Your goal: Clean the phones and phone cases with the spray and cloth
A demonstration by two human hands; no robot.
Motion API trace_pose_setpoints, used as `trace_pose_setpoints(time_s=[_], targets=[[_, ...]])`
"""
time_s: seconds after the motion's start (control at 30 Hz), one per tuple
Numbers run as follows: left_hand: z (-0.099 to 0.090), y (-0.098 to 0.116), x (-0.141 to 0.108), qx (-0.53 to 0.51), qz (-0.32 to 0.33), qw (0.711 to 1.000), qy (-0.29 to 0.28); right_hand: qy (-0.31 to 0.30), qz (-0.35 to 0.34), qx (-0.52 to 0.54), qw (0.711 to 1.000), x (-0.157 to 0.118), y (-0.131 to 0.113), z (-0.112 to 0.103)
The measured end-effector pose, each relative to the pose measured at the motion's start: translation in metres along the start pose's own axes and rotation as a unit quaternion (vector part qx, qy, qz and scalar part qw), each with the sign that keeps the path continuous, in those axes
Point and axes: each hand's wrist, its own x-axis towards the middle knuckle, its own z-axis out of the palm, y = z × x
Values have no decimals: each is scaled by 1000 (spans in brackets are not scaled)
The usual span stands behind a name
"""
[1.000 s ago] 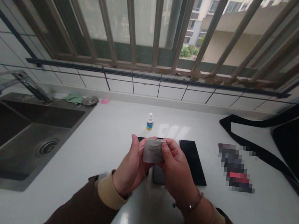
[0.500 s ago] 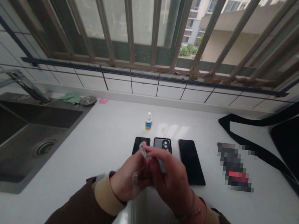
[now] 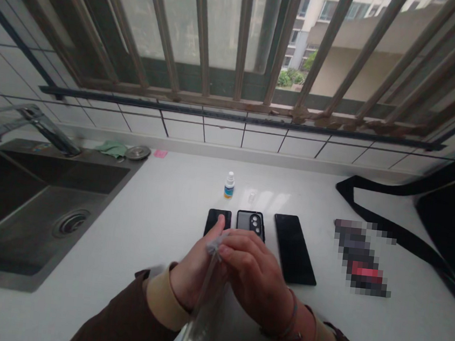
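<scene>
My left hand (image 3: 195,270) and my right hand (image 3: 255,276) meet in the middle above the counter. Pinched in the right fingertips is the gathered top of a clear, thin plastic film (image 3: 208,298), which hangs toward me; whether it is a bag or a sheet I cannot tell. The left hand is closed around the same film with its thumb pointing up, its other fingers mostly hidden. Just beyond the hands lie a small black phone (image 3: 214,220), partly covered, and a dark phone case (image 3: 245,221) with camera holes. A larger black phone or tablet (image 3: 296,248) lies to their right.
A small white bottle (image 3: 229,186) with a blue label stands near the back, beside a small clear piece (image 3: 252,197). At left is a sink (image 3: 37,275) with a faucet (image 3: 53,130). A black strap (image 3: 387,231) and a blurred-out item (image 3: 362,258) lie right.
My right fingers have moved toward the left hand and now pinch the film's bunched top. The film hangs lower and longer between the hands. The view has shifted slightly.
</scene>
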Motion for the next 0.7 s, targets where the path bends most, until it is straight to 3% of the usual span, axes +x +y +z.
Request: trace_pose_setpoints(time_s=[0.17, 0.27, 0.53, 0.7], targets=[[6, 14, -6, 86, -14, 996, -17, 91, 83, -189, 974, -4, 24, -18], [6, 9, -7, 149, -25, 988, -36, 93, 102, -233, 963, -4, 32, -23], [5, 2, -5, 218, 28, 975, 4, 75, 122, -75, 987, 1, 31, -20], [12, 11, -8, 158, 19, 987, 4, 101, 190, -65, 974, 1, 34, -22]])
